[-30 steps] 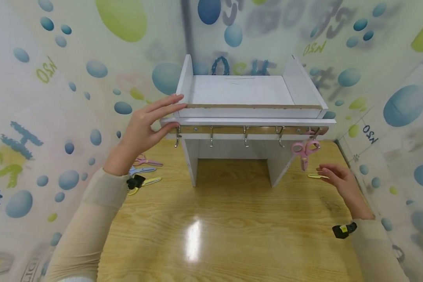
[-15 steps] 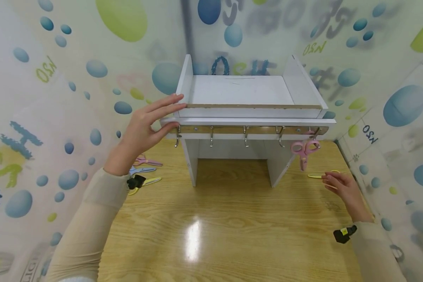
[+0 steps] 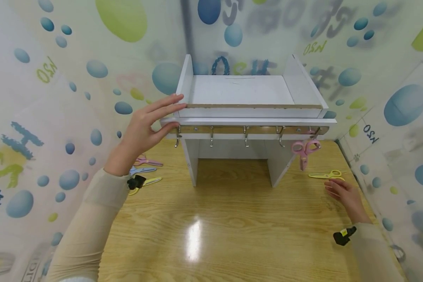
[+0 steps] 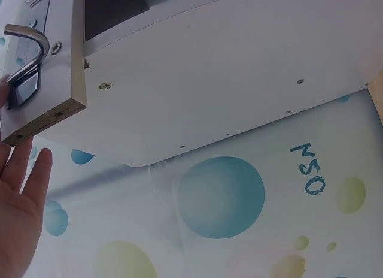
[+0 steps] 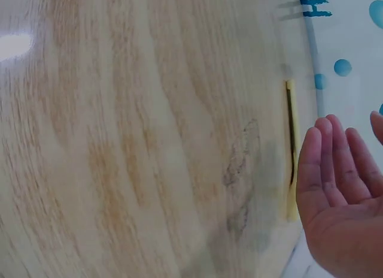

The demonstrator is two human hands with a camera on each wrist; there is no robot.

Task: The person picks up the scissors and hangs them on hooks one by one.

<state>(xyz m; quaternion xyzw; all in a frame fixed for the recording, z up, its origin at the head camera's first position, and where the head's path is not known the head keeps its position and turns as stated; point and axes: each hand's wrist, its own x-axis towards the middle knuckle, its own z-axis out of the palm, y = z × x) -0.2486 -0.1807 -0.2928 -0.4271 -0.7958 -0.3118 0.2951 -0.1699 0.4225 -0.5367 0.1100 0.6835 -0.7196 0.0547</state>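
Observation:
In the head view my left hand rests at the left end of the white wooden shelf, fingers extended over its side and thumb by the front hook. The left wrist view shows those fingers straight beside the board's end. Pink scissors hang from the rightmost metal hook. My right hand, fingers loosely bent and holding nothing, is just in front of yellow scissors on the table. In the right wrist view these scissors lie beside the fingertips.
Pink scissors, blue scissors and another yellow pair lie left of the shelf, partly behind the left wrist. Several hooks line the shelf front. Patterned walls border the wooden table.
My right hand has moved down and slightly right, uncovering more of the yellow scissors, which stay in place. The left hand, shelf and hanging scissors look unchanged.

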